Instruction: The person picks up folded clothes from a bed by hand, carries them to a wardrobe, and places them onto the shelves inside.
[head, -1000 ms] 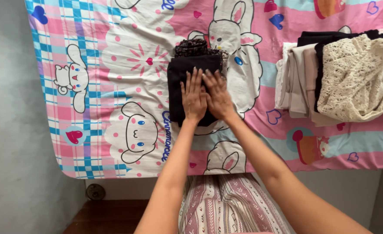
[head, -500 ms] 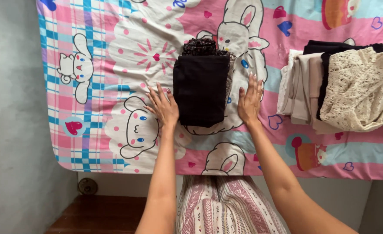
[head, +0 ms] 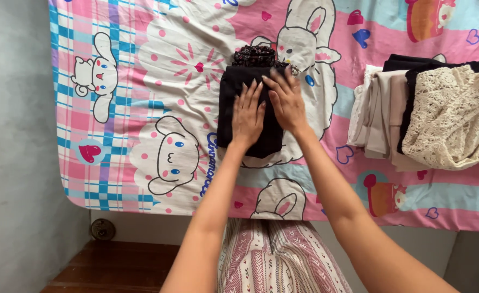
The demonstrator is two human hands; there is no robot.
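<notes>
1. The left hand (head: 248,115) lies flat, palm down and fingers spread, on a folded black fabric garment (head: 228,111); it grips nothing.
2. The right hand (head: 287,101) presses flat just beside it, fingers extended, also not closed around anything.
3. Under both palms the black garment sits as a neat rectangle on the pink cartoon-print bedsheet (head: 158,81), so the folding looks finished, judging from its squared edges.
4. Just beyond the fingertips, a dark patterned folded cloth (head: 254,55) peeks out from beneath the black piece.
5. Well off to the right of the hands stands a pile of folded beige and black clothes (head: 383,111) topped with a cream lace piece (head: 451,116), apparently done already.
6. No unfolded clothing shows.
</notes>
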